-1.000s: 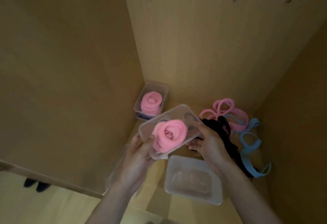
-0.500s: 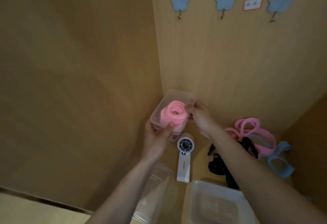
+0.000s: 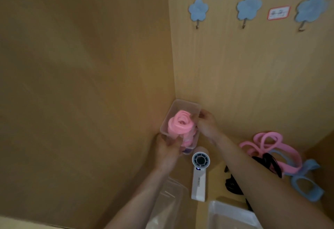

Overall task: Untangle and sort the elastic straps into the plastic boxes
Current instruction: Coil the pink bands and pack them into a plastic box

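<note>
Here, head view, 1 corner of a wooden cabinet:

- Upper transparent box (image 3: pixel 188 104), in the corner where the 2 panels meet, directly over a lower transparent box (image 3: pixel 190 148) (whether it rests fully on it cannot be told).
- Coiled pink strap (image 3: pixel 180 122), inside the upper transparent box.
- Left hand (image 3: pixel 168 150), fingers curled round the box's near end.
- Right hand (image 3: pixel 206 124), fingers curled on the box's right wall.
- White handheld fan (image 3: pixel 199 173), lying flat just beside the lower transparent box.
- Loose pink straps (image 3: pixel 267 143), blue straps (image 3: pixel 305 180) and black straps (image 3: pixel 232 184), tangled together on the shelf right of the fan.
- 2 further boxes at the bottom edge: left box (image 3: pixel 171 192), right box (image 3: pixel 231 215).
- 3 blue flower hooks (image 3: pixel 198 10) and 1 red-bordered label (image 3: pixel 278 12), on the back panel.
</note>
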`<move>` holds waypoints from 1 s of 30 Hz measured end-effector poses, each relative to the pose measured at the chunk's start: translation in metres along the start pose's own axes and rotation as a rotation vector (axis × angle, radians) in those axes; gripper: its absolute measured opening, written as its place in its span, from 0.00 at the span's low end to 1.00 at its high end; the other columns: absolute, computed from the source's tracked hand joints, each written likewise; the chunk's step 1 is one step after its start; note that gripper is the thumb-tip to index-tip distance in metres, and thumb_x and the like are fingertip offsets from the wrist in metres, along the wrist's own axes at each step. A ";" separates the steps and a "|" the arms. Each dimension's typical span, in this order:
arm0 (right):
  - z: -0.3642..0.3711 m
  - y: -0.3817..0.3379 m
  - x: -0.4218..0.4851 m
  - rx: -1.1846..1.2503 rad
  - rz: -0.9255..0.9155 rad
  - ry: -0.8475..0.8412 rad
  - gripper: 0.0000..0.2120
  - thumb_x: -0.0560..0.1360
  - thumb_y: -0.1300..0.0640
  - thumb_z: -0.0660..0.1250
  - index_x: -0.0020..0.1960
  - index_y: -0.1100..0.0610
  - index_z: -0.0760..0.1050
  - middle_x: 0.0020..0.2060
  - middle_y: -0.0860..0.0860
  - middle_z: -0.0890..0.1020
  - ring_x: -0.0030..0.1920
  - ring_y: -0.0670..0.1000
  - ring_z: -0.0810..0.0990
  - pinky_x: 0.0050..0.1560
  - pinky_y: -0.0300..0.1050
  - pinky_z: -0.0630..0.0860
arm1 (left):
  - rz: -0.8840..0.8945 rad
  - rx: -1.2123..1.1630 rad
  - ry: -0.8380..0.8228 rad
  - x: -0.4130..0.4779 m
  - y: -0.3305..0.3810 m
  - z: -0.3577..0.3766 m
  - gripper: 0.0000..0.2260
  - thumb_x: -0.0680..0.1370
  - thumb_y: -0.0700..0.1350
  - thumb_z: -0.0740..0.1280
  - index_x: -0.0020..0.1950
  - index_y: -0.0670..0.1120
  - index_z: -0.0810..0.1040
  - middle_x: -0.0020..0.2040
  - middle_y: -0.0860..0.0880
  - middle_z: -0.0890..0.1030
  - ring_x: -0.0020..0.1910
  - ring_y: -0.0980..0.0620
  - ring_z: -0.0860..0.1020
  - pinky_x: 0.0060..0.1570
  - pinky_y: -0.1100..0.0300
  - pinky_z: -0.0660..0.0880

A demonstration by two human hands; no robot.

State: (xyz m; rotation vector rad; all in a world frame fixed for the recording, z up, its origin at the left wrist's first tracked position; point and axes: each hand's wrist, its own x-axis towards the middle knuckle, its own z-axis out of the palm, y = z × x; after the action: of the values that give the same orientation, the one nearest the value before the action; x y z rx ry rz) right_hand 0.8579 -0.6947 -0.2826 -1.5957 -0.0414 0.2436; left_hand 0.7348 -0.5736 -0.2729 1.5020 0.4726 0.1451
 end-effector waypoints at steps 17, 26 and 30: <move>-0.023 0.019 -0.030 -0.042 0.182 0.068 0.11 0.79 0.62 0.64 0.60 0.60 0.76 0.47 0.49 0.77 0.52 0.52 0.75 0.55 0.44 0.71 | 0.408 1.304 -0.235 0.034 0.018 0.006 0.47 0.68 0.73 0.63 0.81 0.56 0.47 0.82 0.46 0.44 0.81 0.44 0.42 0.78 0.47 0.48; -0.008 0.027 -0.022 0.099 0.235 -0.124 0.14 0.63 0.58 0.65 0.48 0.56 0.79 0.39 0.56 0.85 0.48 0.60 0.82 0.57 0.55 0.77 | 0.438 1.372 -0.252 0.044 0.010 -0.003 0.43 0.74 0.63 0.68 0.81 0.55 0.49 0.82 0.44 0.48 0.81 0.44 0.46 0.79 0.52 0.46; -0.010 0.024 -0.025 0.083 0.242 -0.120 0.03 0.70 0.59 0.63 0.43 0.57 0.74 0.36 0.57 0.81 0.46 0.58 0.79 0.55 0.52 0.74 | 0.415 1.376 -0.281 0.048 0.013 0.001 0.42 0.74 0.63 0.67 0.81 0.54 0.50 0.82 0.42 0.50 0.80 0.42 0.47 0.79 0.51 0.47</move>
State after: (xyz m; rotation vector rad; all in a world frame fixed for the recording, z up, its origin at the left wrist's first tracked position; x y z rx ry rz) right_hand 0.8322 -0.7095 -0.3026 -1.5012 0.0688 0.5223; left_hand 0.7814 -0.5557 -0.2703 2.9106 -0.0556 -0.1120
